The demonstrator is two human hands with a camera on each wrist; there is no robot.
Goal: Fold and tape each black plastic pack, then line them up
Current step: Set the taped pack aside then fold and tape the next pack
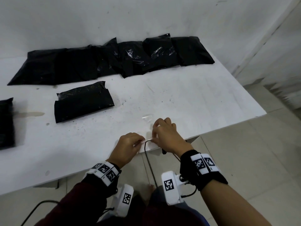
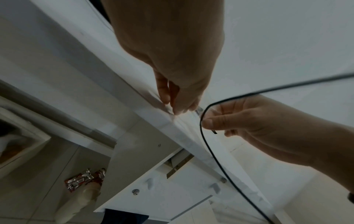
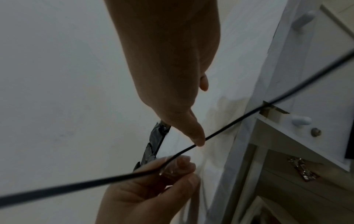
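Two hands meet at the near edge of the tabletop (image 1: 179,101), and both pinch the same short strip of clear tape. The left hand (image 1: 128,147) curls its fingers (image 2: 180,106) round one end; the right hand (image 1: 166,136) nips the other end between thumb and forefinger. My guess is that the strip is being peeled or pulled free at the edge so that it can go onto a pack. One thin black cable (image 1: 149,160) loops between the hands and hangs down over the edge; it seems to belong to the wrist gear, not to the job.

Just beyond the right hand lies one small curl of clear tape (image 1: 147,117) on the tabletop, probably kept there within easy reach.

Farther from the hands and to their left, one folded black pack (image 1: 83,101) lies alone, its flap turned over. Whether tape is on it yet I cannot tell. It likely waits there for the strip. One more black pack (image 1: 6,123) shows at the left border, cut off by the view.

Farthest from the hands, along the wall (image 1: 146,17), runs the row of black packs (image 1: 114,57), overlapping one another like tiles. I count about five or six; the dark plastic blurs the seams, so the count is not sure. Their place against the wall suggests they are finished and lined up.
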